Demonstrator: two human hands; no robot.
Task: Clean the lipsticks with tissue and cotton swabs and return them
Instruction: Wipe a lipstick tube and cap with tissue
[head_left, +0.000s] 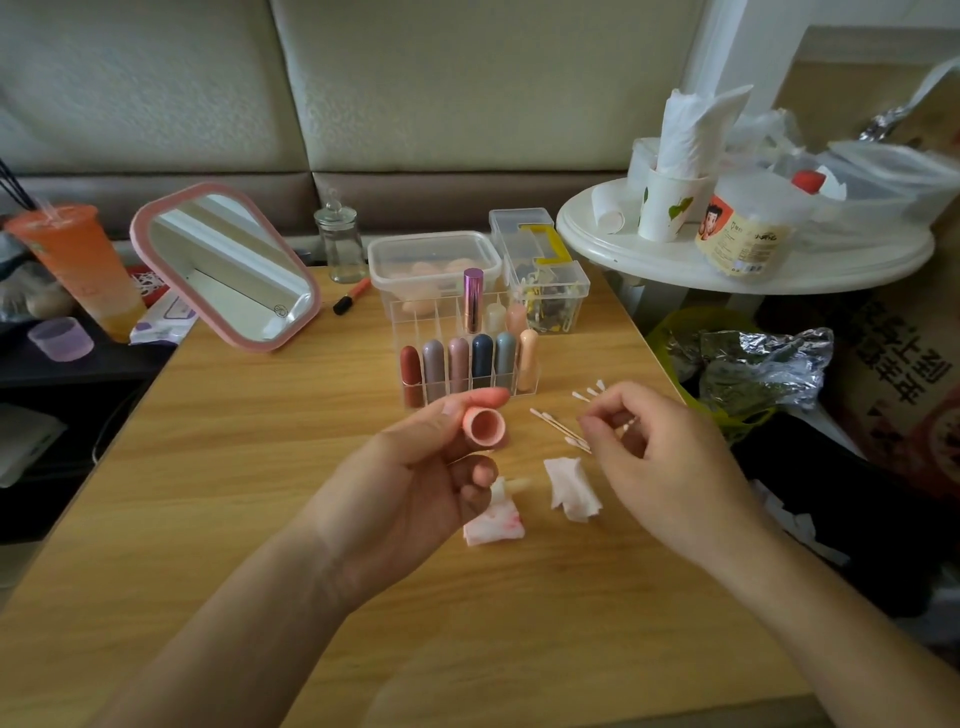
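The pink lipstick cap (487, 427) is up off the bench (260, 467), its open mouth turned toward the camera. The left hand (415, 483) has it in its grip, thumb over the top and curled fingers underneath, clamped on the cap.

At 3 o'clock from the cap, several cotton swabs (556, 423) lie loose on the wood. The right hand (660, 467) is over their far end, its grip closed, fingertips pinching one swab.

At 6 o'clock from the cap, partly under the left fingers, lies a crumpled tissue (493, 525) with red smears. A cleaner white tissue (569, 488) lies just beside it, at about 4 o'clock from the cap.

At 12 o'clock stands a clear organizer (415, 322). Its front row holds six capped lipsticks (457, 366) upright in separate slots, and a metallic purple lipstick (472, 299) stands taller behind them.

Beyond the organizer is a lidded plastic box (431, 254). At 10 o'clock a pink-framed mirror (228, 270) leans back, with a glass jar (340, 244) near it. Far off at 9 o'clock stands an orange drink cup (78, 265). At 2 o'clock a round white table (675, 260) carries a paper cup (670, 208) stuffed with tissue.
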